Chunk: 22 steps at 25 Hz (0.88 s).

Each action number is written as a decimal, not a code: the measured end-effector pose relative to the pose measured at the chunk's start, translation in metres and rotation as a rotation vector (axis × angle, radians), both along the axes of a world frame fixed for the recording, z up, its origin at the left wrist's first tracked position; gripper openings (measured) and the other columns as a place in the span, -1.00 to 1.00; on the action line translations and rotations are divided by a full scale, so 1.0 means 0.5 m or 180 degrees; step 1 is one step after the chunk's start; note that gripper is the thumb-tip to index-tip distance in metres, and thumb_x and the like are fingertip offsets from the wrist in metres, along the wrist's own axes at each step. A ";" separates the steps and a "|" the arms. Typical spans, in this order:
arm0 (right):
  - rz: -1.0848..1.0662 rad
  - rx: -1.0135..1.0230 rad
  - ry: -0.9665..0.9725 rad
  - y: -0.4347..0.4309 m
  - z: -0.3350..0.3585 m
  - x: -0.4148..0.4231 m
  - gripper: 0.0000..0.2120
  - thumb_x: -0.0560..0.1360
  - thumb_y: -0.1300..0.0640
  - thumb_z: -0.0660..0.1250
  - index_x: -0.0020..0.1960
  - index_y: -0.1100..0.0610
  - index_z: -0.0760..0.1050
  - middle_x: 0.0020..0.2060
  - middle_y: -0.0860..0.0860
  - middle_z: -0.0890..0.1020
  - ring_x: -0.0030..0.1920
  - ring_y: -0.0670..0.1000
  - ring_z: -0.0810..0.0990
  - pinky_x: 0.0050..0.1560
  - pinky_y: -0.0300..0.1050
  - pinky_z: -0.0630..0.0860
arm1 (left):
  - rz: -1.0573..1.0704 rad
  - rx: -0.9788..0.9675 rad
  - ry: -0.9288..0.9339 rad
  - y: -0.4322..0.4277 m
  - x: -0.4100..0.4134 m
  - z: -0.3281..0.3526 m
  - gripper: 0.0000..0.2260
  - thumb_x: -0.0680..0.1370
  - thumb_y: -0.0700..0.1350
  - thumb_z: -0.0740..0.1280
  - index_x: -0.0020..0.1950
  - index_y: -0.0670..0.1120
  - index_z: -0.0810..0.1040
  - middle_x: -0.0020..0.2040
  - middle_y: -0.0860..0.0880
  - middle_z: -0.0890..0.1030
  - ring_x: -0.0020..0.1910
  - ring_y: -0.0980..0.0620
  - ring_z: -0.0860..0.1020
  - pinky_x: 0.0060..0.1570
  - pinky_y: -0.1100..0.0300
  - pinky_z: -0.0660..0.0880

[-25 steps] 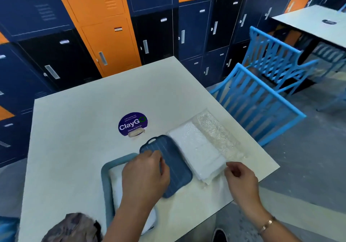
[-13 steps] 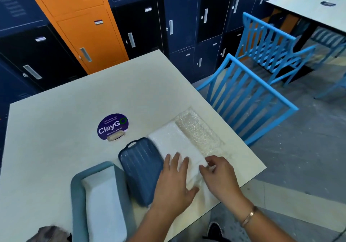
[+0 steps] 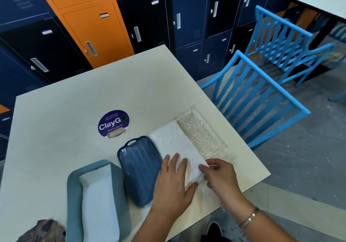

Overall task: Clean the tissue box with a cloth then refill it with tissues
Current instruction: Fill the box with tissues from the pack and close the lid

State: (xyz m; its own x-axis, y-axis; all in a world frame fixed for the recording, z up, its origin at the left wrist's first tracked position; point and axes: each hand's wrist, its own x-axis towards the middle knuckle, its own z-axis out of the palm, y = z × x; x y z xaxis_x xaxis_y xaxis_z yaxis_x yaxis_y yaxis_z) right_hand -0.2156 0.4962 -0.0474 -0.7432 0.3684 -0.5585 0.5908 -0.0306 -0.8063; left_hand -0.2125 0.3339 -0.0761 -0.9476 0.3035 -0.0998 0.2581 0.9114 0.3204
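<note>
The left hand is pressing flat, fingers slightly spread, on the tissue pack near the open tissue box. The right hand is pinching its near edge. Pulling roughly is risking torn tissues.

1. A pale table fills the middle and lower left of the frame.
2. A round purple "ClayGo" sticker lies on it, near the centre.
3. Dark blue lockers and an orange locker line the top.
4. Two blue slatted chairs stand at right.
5. A second table shows at upper right.
6. Grey floor lies at lower right.
</note>
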 end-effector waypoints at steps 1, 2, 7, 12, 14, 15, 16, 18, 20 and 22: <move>-0.0070 -0.0157 -0.0027 0.002 0.003 0.000 -0.93 0.45 0.25 0.50 -0.09 0.12 0.67 -0.36 0.09 0.66 -0.41 0.02 0.55 -0.34 -0.08 0.48 | 0.0015 -0.0021 -0.0006 0.001 0.000 0.000 -0.37 0.55 0.31 0.22 0.54 0.07 0.27 0.59 -0.05 0.28 0.61 -0.18 0.14 0.42 -0.11 0.40; -0.0115 -0.0268 -0.0052 0.004 0.008 0.000 -0.92 0.45 0.27 0.49 -0.08 0.15 0.67 -0.38 0.09 0.64 -0.44 0.01 0.52 -0.36 -0.09 0.46 | 0.0026 -0.0044 -0.0006 0.002 0.001 0.000 -0.37 0.55 0.31 0.22 0.55 0.08 0.24 0.61 -0.03 0.25 0.62 -0.17 0.10 0.44 -0.09 0.38; -0.0109 -0.0448 -0.0063 0.014 0.026 0.009 -0.87 0.43 0.33 0.51 -0.03 0.24 0.66 -0.34 0.14 0.68 -0.44 -0.01 0.53 -0.41 -0.14 0.48 | 0.0023 -0.0101 0.0032 0.006 0.007 0.000 -0.37 0.56 0.30 0.19 0.57 0.10 0.18 0.63 -0.02 0.20 0.64 -0.15 0.04 0.47 -0.04 0.31; -0.0194 -0.0705 -0.0118 0.014 0.040 0.011 -0.80 0.42 0.38 0.51 0.02 0.24 0.61 -0.35 0.17 0.68 -0.45 0.02 0.51 -0.40 -0.12 0.50 | 0.0071 -0.0094 0.0098 0.005 0.011 -0.006 -0.39 0.54 0.29 0.22 0.53 0.09 0.24 0.60 -0.03 0.28 0.62 -0.16 0.13 0.41 -0.04 0.38; -0.0193 -0.0745 -0.0131 0.010 0.040 0.020 -0.77 0.42 0.39 0.50 0.04 0.24 0.60 -0.35 0.19 0.68 -0.46 0.03 0.50 -0.40 -0.13 0.50 | 0.0091 -0.0115 0.0148 0.006 0.009 -0.004 -0.40 0.52 0.29 0.25 0.49 0.07 0.31 0.55 -0.05 0.36 0.58 -0.18 0.22 0.36 -0.06 0.44; -0.0196 -0.0762 -0.0138 0.010 0.041 0.025 -0.77 0.42 0.39 0.50 0.05 0.25 0.60 -0.35 0.20 0.68 -0.46 0.03 0.49 -0.41 -0.13 0.51 | 0.0092 -0.0132 0.0186 0.006 0.008 -0.004 -0.41 0.50 0.29 0.27 0.47 0.06 0.35 0.52 -0.06 0.40 0.56 -0.19 0.27 0.35 -0.08 0.46; -0.0202 -0.0764 -0.0138 0.011 0.042 0.031 -0.77 0.42 0.39 0.50 0.05 0.25 0.60 -0.35 0.21 0.68 -0.45 0.04 0.50 -0.41 -0.13 0.51 | 0.0088 -0.0147 0.0223 0.007 0.009 -0.004 -0.41 0.49 0.30 0.28 0.45 0.05 0.37 0.50 -0.06 0.42 0.54 -0.20 0.31 0.34 -0.09 0.47; -0.0196 -0.0680 -0.0092 0.013 0.044 0.038 -0.79 0.43 0.38 0.50 0.04 0.24 0.61 -0.34 0.22 0.68 -0.43 0.04 0.54 -0.40 -0.12 0.54 | 0.0075 -0.0166 0.0294 0.007 0.011 -0.006 -0.40 0.49 0.30 0.30 0.45 0.04 0.39 0.49 -0.08 0.44 0.52 -0.21 0.35 0.34 -0.12 0.48; -0.0182 -0.0552 -0.0006 0.012 0.047 0.041 -0.82 0.45 0.34 0.50 0.03 0.21 0.61 -0.27 0.26 0.69 -0.39 0.05 0.61 -0.37 -0.10 0.58 | 0.0080 -0.0169 0.0339 0.007 0.013 -0.007 -0.40 0.50 0.29 0.29 0.46 0.04 0.39 0.49 -0.08 0.44 0.52 -0.21 0.35 0.34 -0.13 0.48; -0.0274 -0.0546 0.0060 0.009 0.047 0.038 -0.84 0.46 0.35 0.49 0.02 0.23 0.61 -0.25 0.28 0.68 -0.36 0.06 0.64 -0.34 -0.08 0.61 | 0.0080 -0.0158 0.0361 0.006 0.013 -0.008 -0.40 0.50 0.29 0.30 0.46 0.05 0.39 0.49 -0.07 0.45 0.52 -0.20 0.36 0.33 -0.12 0.49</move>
